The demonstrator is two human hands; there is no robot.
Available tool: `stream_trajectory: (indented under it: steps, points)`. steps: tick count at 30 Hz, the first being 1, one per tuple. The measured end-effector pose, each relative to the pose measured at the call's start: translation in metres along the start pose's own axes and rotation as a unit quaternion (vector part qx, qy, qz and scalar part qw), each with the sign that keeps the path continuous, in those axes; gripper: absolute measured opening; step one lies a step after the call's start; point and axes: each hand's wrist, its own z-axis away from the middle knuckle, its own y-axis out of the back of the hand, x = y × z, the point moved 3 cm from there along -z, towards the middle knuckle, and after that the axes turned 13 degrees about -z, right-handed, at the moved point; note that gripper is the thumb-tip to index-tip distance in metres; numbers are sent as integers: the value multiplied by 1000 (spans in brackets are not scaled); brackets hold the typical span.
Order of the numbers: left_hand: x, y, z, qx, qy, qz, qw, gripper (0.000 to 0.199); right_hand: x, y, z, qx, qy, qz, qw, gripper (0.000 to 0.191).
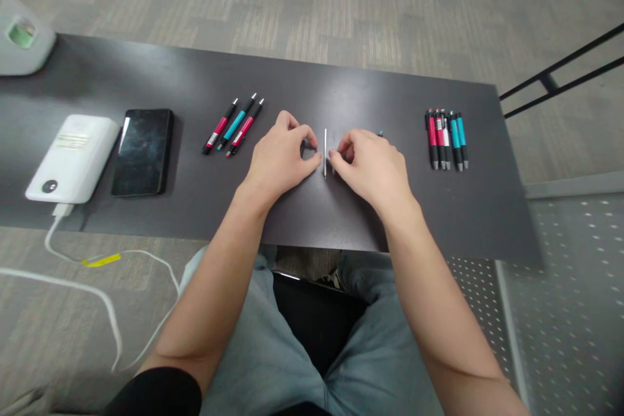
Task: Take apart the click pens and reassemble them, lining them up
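A thin silver pen refill (325, 153) lies on the dark table between my two hands, roughly upright in the view. Just left of it is my left hand (283, 151), its fingers curled and its thumb and forefinger close together around a small dark piece (306, 147), mostly hidden. To the right, my right hand (374, 166) is curled with thumb and forefinger near the refill. What its fingertips hold, if anything, cannot be made out. A small teal-tipped thing (380, 134) peeks out behind that hand.
Three pens (234, 126), two red and one teal, lie left of my hands. Several pens (444, 140) are lined up at the right. A black phone-like slab (143, 153) and a white power bank (73, 157) with a cable (63, 210) lie farther left on the table (341, 227).
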Motion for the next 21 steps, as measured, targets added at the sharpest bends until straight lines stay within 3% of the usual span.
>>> stream_trajectory:
  steps: [4,7,11,16,21]
  points:
    - [-3,1,-1,8,2,2,1000,9,-7,-9,-4,-17,2,35,999,19]
    - [-11,1,-2,10,-1,23,1000,8,-14,-5,-4,-43,-42,66,996,11]
    - [-20,1,-1,23,5,39,999,24,-24,6,-1,-88,-92,128,984,8]
    - [-18,1,-2,2,-2,37,999,10,-25,11,4,-129,-78,169,974,17]
    - [-23,-5,-3,30,7,30,999,23,-30,12,12,-151,-59,210,964,15]
